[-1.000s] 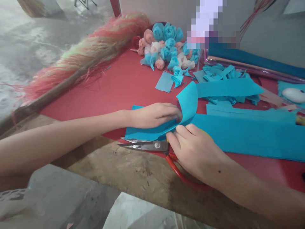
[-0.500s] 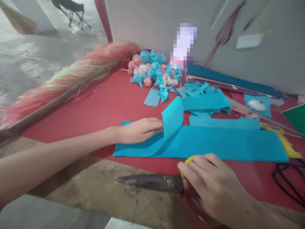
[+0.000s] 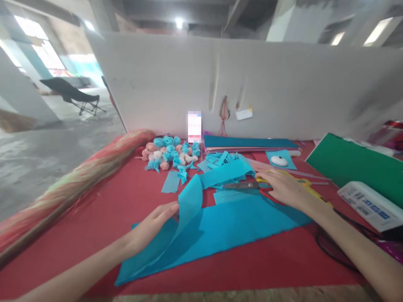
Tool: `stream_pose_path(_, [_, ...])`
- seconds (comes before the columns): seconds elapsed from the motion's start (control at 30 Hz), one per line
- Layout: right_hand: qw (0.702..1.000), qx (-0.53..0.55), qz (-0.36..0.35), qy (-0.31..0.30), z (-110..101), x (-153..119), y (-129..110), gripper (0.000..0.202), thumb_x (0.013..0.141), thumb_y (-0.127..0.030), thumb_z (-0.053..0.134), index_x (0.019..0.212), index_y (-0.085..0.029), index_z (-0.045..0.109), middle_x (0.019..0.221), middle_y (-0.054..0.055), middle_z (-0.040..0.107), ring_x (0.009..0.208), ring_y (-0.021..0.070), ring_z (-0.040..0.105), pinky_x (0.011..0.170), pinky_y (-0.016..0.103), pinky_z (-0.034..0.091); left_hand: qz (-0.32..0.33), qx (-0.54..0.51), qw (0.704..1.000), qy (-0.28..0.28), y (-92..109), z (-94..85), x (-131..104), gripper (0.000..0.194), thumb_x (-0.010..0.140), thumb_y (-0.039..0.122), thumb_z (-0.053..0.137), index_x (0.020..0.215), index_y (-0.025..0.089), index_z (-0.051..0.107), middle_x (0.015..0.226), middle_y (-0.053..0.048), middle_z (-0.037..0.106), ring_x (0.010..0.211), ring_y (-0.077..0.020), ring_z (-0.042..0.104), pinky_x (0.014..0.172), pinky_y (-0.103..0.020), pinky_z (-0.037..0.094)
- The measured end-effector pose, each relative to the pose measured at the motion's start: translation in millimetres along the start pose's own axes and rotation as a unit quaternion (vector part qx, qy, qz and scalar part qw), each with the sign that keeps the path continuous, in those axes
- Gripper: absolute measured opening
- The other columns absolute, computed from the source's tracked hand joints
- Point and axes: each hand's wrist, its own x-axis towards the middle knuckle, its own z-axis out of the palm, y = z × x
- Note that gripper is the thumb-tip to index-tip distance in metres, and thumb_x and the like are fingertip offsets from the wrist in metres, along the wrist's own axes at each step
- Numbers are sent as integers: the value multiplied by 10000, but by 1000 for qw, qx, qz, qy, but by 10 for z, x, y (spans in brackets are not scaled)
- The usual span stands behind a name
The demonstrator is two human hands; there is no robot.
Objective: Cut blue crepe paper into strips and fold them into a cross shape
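Observation:
My left hand [image 3: 157,222] is closed on the curled-up end of a long strip of blue crepe paper [image 3: 229,226], with its fingertips partly hidden behind the curl. The rest of the strip lies slanted across the red tabletop. In my right hand [image 3: 280,186] are scissors [image 3: 241,185] with yellow and red handles. Their blades look closed and point left, above the far edge of the strip and close to a heap of cut blue scraps [image 3: 217,161]. A lighter blue piece [image 3: 171,181] lies flat beyond my left hand.
Several blue, pink and white paper flowers [image 3: 170,154] are piled at the back. A phone [image 3: 194,126] leans on the grey panel. A yellow glue gun [image 3: 315,195], a white box [image 3: 368,205] and a green board [image 3: 355,163] lie right; a broom [image 3: 78,184] lies left.
My view has tilted up. The scissors moved from below the table's front edge to above the paper's far side. My left hand keeps hold of the curled paper, which now lies more slanted.

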Motion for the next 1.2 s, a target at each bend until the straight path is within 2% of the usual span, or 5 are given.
stream_pose_path(0.3, [949, 313, -10, -33, -54, 44, -473, 266, 828, -288, 482, 1026, -212, 642, 1095, 117, 609, 1074, 271, 537, 927, 461, 401, -13, -174, 985, 20, 541, 115, 111, 617, 648, 481, 712, 1191, 242, 543, 1189, -41, 617, 1129, -307, 534, 870, -343, 487])
stream_pose_path(0.53, [773, 629, -5, -84, -13, 49, -1067, 700, 848, -671, 69, 952, -239, 609, 813, 69, 647, 743, 203, 621, 658, 365, 502, -30, -360, 908, -215, 757, 177, -75, 382, 714, 273, 707, 1092, 252, 656, 1040, -14, 702, 1000, -251, 640, 851, -319, 519])
stream_pose_path(0.7, [662, 739, 118, 48, -157, 391, -804, 444, 766, -695, 398, 729, -269, 515, 560, -36, 483, 612, 159, 546, 609, 314, 490, -62, -338, 893, -289, 609, 127, -40, 328, 765, 217, 648, 1090, 254, 664, 1067, -15, 696, 1000, -216, 646, 875, -301, 504])
stream_pose_path(1.07, [641, 691, 228, 245, -276, 520, -126, 250, 610, -349, 677, 807, -205, 621, 738, 24, 690, 741, 217, 636, 645, 344, 510, -59, -205, 914, -345, 471, -130, 74, 381, 805, 295, 613, 1184, 263, 587, 1191, -15, 619, 1102, -241, 571, 975, -362, 418])
stream_pose_path(1.2, [669, 611, 257, 338, -122, 411, 192, 248, 579, -327, 668, 777, -193, 604, 737, 30, 688, 736, 221, 638, 654, 351, 510, -70, -95, 944, -307, 361, -206, 88, 366, 709, 398, 696, 1029, 230, 641, 904, 3, 666, 859, -186, 625, 764, -245, 494])
